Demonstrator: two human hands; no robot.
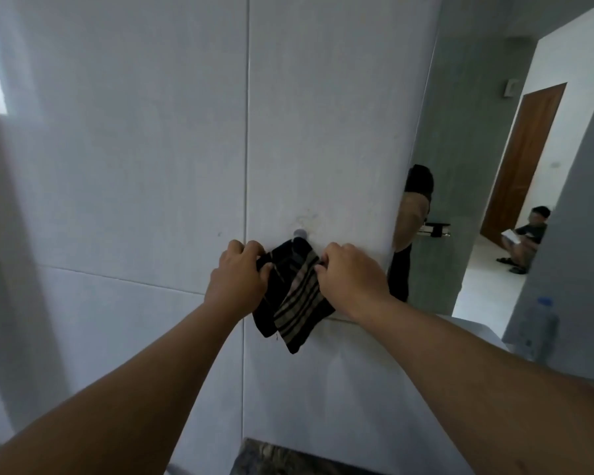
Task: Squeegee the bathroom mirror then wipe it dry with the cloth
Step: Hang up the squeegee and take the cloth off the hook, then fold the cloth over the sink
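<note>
A dark cloth [294,303] with beige stripes hangs against the white tiled wall from a small round hook [299,233]. My left hand [242,275] grips the cloth's upper left edge. My right hand [348,275] pinches its upper right edge. To the right, the bathroom mirror [494,166] reflects a doorway, a wooden door and a seated person. No squeegee is in view.
A plastic bottle [542,329] with a blue cap stands at the right near the mirror's lower edge. A dark stone countertop edge [275,457] shows at the bottom. White wall tiles [134,166] fill the left and centre.
</note>
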